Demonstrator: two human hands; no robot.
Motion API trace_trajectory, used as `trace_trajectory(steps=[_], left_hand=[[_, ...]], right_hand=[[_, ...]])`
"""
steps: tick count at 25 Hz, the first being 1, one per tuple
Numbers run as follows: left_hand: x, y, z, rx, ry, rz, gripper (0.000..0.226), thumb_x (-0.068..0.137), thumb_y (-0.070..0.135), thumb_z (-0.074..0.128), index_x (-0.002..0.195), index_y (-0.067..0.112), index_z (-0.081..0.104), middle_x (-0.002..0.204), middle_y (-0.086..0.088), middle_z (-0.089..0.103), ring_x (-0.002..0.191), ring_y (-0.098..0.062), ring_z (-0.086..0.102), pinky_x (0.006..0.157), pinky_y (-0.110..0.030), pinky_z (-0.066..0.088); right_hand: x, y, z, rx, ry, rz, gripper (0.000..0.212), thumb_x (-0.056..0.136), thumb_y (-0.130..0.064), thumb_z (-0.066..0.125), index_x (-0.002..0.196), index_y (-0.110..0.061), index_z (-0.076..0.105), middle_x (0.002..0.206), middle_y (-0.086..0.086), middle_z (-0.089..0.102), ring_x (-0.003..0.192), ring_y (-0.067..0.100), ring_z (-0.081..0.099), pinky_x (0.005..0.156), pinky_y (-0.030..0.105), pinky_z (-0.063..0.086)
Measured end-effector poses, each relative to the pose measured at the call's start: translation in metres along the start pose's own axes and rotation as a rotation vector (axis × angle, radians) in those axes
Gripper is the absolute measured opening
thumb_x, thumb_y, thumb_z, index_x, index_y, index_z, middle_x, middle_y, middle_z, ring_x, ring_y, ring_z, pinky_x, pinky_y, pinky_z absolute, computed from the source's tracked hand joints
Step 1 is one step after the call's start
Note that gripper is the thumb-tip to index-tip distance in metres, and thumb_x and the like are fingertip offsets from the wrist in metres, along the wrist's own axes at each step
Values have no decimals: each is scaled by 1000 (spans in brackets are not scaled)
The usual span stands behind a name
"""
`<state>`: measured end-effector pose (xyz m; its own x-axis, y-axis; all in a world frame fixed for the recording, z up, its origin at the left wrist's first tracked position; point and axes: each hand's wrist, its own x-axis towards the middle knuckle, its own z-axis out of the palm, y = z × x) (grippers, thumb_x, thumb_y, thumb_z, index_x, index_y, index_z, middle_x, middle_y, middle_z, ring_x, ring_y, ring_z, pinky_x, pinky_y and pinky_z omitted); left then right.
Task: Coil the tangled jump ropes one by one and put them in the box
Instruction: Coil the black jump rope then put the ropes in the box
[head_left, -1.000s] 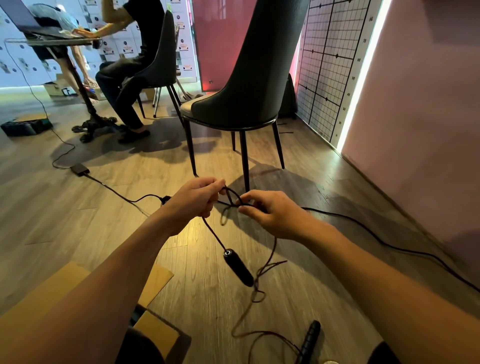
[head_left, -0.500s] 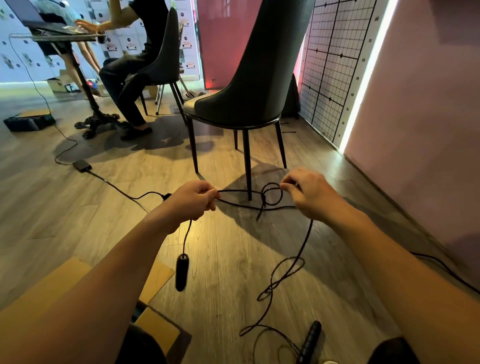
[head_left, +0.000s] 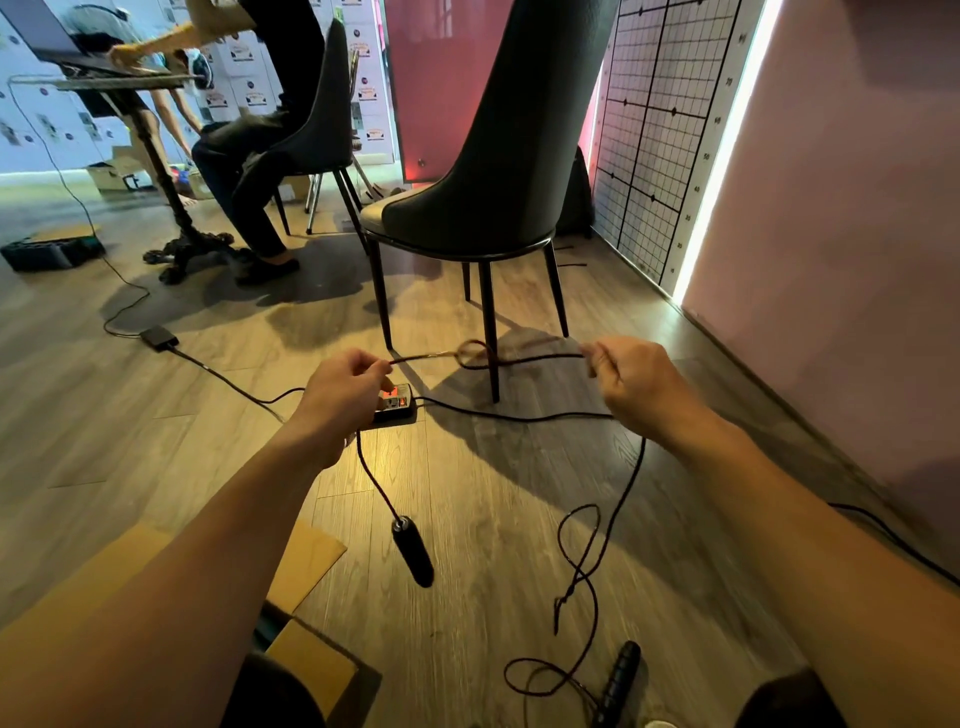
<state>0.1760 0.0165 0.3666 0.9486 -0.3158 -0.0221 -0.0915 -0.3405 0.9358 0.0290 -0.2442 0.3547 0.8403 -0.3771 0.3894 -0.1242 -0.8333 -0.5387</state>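
A thin black jump rope (head_left: 524, 357) is stretched between my hands, with a small loop in it near the chair leg. My left hand (head_left: 343, 391) pinches one end of that stretch, and one black handle (head_left: 413, 556) hangs below it on a short length. My right hand (head_left: 631, 382) pinches the other end. From there the rope drops in tangled curls (head_left: 582, 566) to the floor. A second black handle (head_left: 618, 678) lies on the floor at the bottom. The cardboard box (head_left: 306, 564) with open flaps sits at the lower left, partly behind my left arm.
A dark chair (head_left: 498, 171) stands just beyond my hands. A power strip (head_left: 397, 408) and its cable (head_left: 519, 417) lie on the wooden floor under my hands. A seated person (head_left: 249, 156) works at a table at the far left. A pink wall runs along the right.
My hands have moved apart, pulling the rope taut, and the loop between them has shrunk. The hanging handle swung to the right. The power strip came into view.
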Motion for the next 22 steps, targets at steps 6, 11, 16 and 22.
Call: trace_trajectory(steps=[6,11,16,22], left_hand=[[-7,8,0,-56,1,-5,24,104,27,48,105,8,63,92,-7,58,67,-16,55,48,-22,42],[-9,10,2,-33,-43,88,24,103,22,50,96,10,70,80,-2,55,62,-14,47,45,-18,40],[-16,10,8,-150,-291,60,28,102,10,42,107,8,69,62,-4,51,46,-9,40,43,-18,33],[-27,19,25,-245,-516,54,31,104,25,45,113,6,68,64,1,49,53,-12,36,47,-22,28]], right_hand=[[-10,0,-20,43,-25,32,9,99,-34,58,94,-30,64,71,-17,56,64,-1,54,54,11,35],[-7,6,-15,-1,34,113,26,102,-27,51,85,-14,65,69,-4,59,61,7,51,53,23,35],[-6,6,-13,-19,-60,251,31,103,-25,45,94,-10,71,83,3,65,74,15,56,58,26,41],[-19,-24,11,280,-537,185,59,96,-5,54,116,-60,52,102,5,62,76,18,65,71,32,61]])
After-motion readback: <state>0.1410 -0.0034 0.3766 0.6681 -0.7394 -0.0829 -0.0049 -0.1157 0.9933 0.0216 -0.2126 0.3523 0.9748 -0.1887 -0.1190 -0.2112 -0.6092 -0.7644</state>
